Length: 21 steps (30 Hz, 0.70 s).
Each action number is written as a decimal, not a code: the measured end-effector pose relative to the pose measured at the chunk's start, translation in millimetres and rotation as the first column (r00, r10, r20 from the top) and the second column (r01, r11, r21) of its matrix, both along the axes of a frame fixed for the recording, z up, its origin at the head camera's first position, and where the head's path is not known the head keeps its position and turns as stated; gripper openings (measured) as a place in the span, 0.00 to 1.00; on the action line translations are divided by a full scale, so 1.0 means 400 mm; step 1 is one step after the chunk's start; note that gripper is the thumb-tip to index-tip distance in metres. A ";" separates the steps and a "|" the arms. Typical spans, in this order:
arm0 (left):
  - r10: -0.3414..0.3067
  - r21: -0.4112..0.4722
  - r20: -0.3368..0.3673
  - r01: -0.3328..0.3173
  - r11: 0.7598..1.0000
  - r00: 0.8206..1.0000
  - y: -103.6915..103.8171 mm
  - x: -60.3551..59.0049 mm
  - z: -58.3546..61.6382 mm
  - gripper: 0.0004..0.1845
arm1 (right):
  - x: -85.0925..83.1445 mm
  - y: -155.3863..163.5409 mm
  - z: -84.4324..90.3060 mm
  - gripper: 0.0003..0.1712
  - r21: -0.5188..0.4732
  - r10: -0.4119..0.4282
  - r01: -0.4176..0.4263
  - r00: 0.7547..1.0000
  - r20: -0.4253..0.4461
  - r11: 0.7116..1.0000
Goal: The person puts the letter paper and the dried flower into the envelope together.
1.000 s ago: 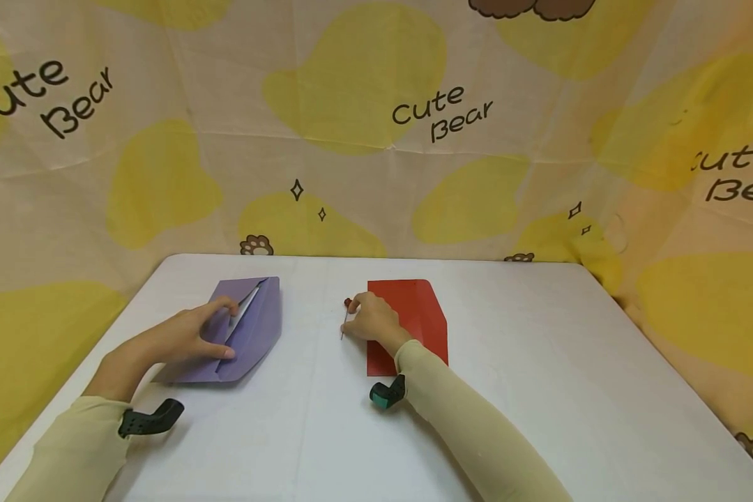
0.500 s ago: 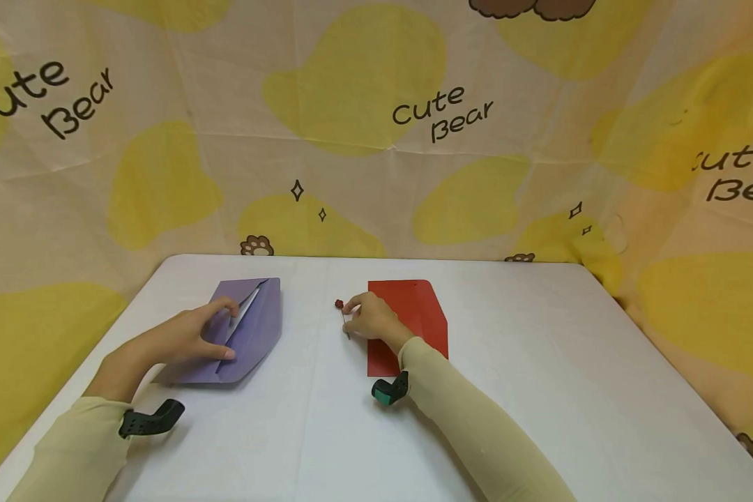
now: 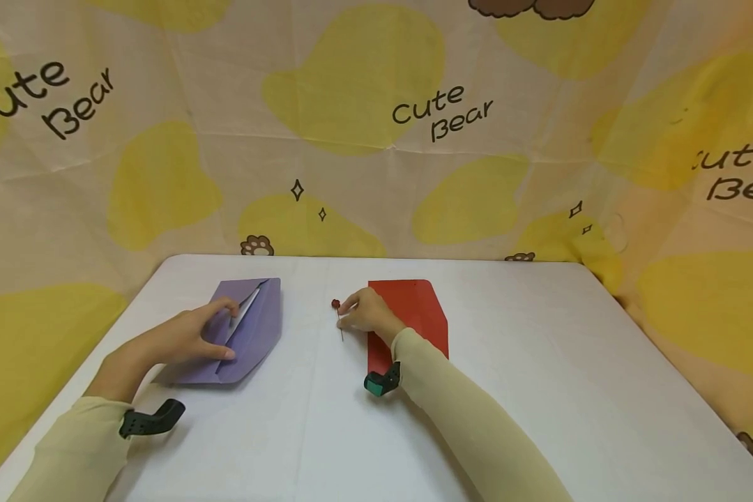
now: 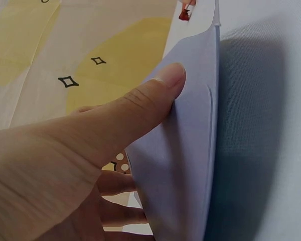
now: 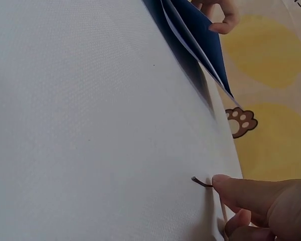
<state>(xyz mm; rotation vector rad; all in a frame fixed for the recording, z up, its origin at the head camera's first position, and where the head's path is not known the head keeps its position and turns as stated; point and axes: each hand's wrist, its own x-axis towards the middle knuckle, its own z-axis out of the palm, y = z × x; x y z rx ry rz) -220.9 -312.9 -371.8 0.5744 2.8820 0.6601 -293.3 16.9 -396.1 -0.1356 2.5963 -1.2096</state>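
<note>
Your right hand pinches a red-headed pin just left of the red envelope; your left hand grips the purple envelope, far left. The backdrop reads "Cute Bear".

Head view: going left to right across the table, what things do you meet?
Left hand → purple envelope → red-headed pin → right hand → red envelope.
</note>
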 end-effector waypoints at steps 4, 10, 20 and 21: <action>-0.004 0.002 0.001 0.004 1.000 1.000 0.002 0.000 0.001 0.39 | 0.004 -0.006 0.001 0.05 0.004 -0.020 0.020 1.000 0.000 1.000; -0.003 0.001 0.000 0.003 1.000 1.000 0.002 -0.002 0.003 0.39 | 0.001 -0.007 0.007 0.05 -0.010 -0.021 0.021 1.000 0.000 1.000; -0.005 0.008 0.001 0.005 1.000 1.000 0.002 -0.004 0.001 0.39 | -0.026 -0.003 -0.004 0.05 -0.014 -0.041 0.042 0.998 0.049 0.999; -0.007 0.009 0.000 0.007 1.000 1.000 0.002 -0.004 0.001 0.39 | -0.027 -0.002 -0.003 0.05 -0.011 -0.044 0.044 0.997 0.056 0.999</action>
